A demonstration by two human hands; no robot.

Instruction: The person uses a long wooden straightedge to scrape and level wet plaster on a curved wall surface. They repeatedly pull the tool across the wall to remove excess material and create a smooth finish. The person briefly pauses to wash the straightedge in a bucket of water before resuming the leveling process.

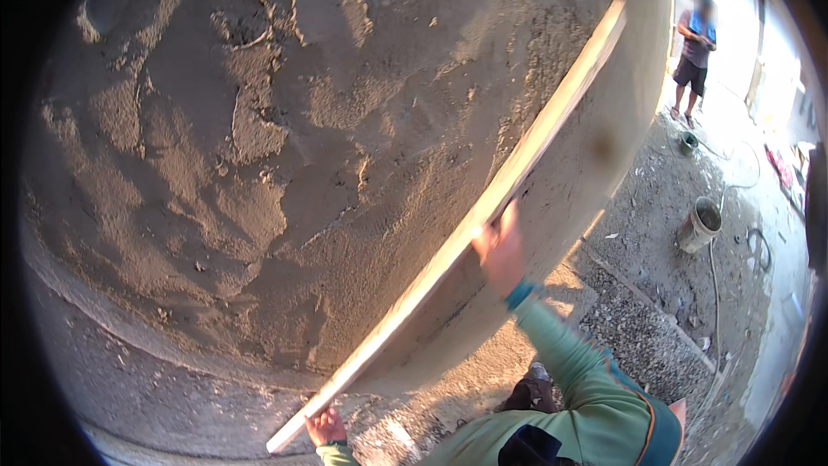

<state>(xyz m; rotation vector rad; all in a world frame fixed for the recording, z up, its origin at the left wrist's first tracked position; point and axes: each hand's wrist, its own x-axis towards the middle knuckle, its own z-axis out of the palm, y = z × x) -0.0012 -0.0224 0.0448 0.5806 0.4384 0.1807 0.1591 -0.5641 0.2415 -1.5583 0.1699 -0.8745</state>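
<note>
A long, straight wooden board [466, 246] lies slantwise across a wall of wet grey plaster [345, 147]. Its upper end points to the far right, its lower end to the near left. My left hand [326, 426] is closed around the board near the lower end. Higher up, about midway along, my right hand [500, 250] grips the board's edge, slightly blurred. Left of the board the plaster is rough, with ridges and lumps; on its right side the surface looks smoother.
Gravelly ground [634, 319] runs along the wall's foot to the right. A bucket [703, 223] stands there with a hose [714, 293] beside it, and a smaller dark bucket [687, 142] is farther off. Another person [695, 47] stands at the back right.
</note>
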